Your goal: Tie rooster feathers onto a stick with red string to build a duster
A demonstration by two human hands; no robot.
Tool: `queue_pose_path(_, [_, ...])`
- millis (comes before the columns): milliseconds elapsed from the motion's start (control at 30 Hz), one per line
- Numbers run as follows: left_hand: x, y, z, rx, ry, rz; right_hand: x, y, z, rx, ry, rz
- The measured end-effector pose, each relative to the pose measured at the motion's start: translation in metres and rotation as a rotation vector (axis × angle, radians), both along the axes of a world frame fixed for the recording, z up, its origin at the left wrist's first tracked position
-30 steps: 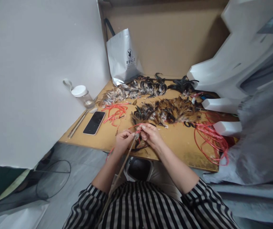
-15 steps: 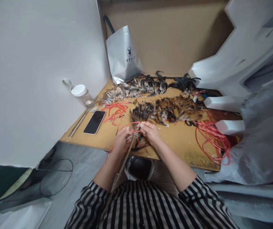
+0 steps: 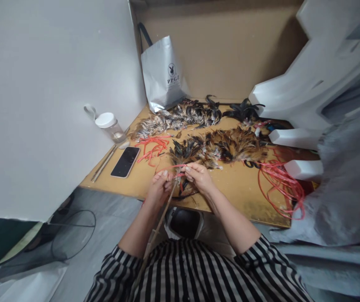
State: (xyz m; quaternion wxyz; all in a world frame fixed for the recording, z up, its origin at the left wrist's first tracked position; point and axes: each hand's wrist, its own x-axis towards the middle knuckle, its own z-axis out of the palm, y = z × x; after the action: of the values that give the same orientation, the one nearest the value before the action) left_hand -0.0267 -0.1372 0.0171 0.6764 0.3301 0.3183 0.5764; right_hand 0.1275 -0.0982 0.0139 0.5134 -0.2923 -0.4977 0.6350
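My left hand and my right hand are close together over the table's front edge, fingers pinched. A thin red plastic strip stretches between them, and both hands grip it. Between the hands, a slim stick slants from my lap up to a cluster of dark feathers. Red strip also crosses the top of the stick, though my fingers partly cover that spot. Just beyond lies a row of brown feathers on the table.
A phone, a lidded jar and thin sticks lie at the left. Red strips and a larger red bundle flank the feathers. Behind stands a silver bag; white foam pieces jut in from the right.
My left hand has shifted slightly left and down, away from the right hand, and the red strip spans a slightly wider gap. My right hand has barely moved.
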Motion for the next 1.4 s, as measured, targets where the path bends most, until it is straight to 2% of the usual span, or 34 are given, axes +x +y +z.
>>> queue_pose_path(100, [0.001,-0.006,0.003,-0.014,-0.018,0.091,0.003,-0.003,0.003,0.116,-0.004,0.064])
queue_pose_path(200, [0.001,-0.017,0.009,-0.108,-0.004,0.172,0.005,-0.008,0.017,0.290,-0.047,0.096])
queue_pose_path(267, [-0.002,-0.026,0.015,-0.204,0.015,0.108,0.006,-0.012,0.029,0.392,-0.070,0.124])
queue_pose_path(333, [-0.007,-0.032,0.023,-0.283,-0.004,-0.041,0.007,-0.015,0.041,0.463,-0.085,0.164])
queue_pose_path(400, [-0.012,-0.036,0.032,-0.304,-0.053,-0.159,0.008,-0.016,0.049,0.509,-0.085,0.203])
queue_pose_path(433, [-0.013,-0.037,0.036,-0.289,-0.062,-0.174,0.009,-0.017,0.053,0.525,-0.080,0.220])
queue_pose_path(500, [-0.015,-0.036,0.045,-0.208,-0.031,-0.118,0.012,-0.020,0.060,0.551,-0.075,0.263])
queue_pose_path(633, [-0.016,-0.029,0.059,0.013,0.131,0.115,0.023,-0.028,0.069,0.599,-0.089,0.419])
queue_pose_path(733, [-0.020,-0.030,0.066,0.191,0.255,0.295,0.035,-0.031,0.066,0.535,-0.022,0.561])
queue_pose_path(767, [-0.021,-0.032,0.068,0.245,0.295,0.330,0.039,-0.031,0.063,0.472,0.030,0.543])
queue_pose_path(833, [-0.021,-0.038,0.069,0.324,0.370,0.344,0.043,-0.030,0.058,0.312,0.099,0.369])
queue_pose_path(900, [-0.018,-0.044,0.068,0.367,0.441,0.314,0.040,-0.030,0.055,0.169,0.063,0.138])
queue_pose_path(967, [-0.012,-0.049,0.064,0.396,0.505,0.279,0.032,-0.032,0.056,0.094,-0.016,0.032])
queue_pose_path(1133, [0.001,-0.058,0.054,0.459,0.662,0.205,0.005,-0.044,0.066,0.018,-0.017,0.031])
queue_pose_path(1267, [0.007,-0.072,0.048,0.398,0.685,0.324,0.003,-0.043,0.070,0.035,0.006,-0.071])
queue_pose_path(1367, [0.005,-0.091,0.029,0.374,0.789,0.453,0.020,-0.034,0.074,0.053,0.101,-0.221])
queue_pose_path(1400, [0.002,-0.098,0.020,0.380,0.867,0.444,0.028,-0.031,0.076,0.050,0.152,-0.277])
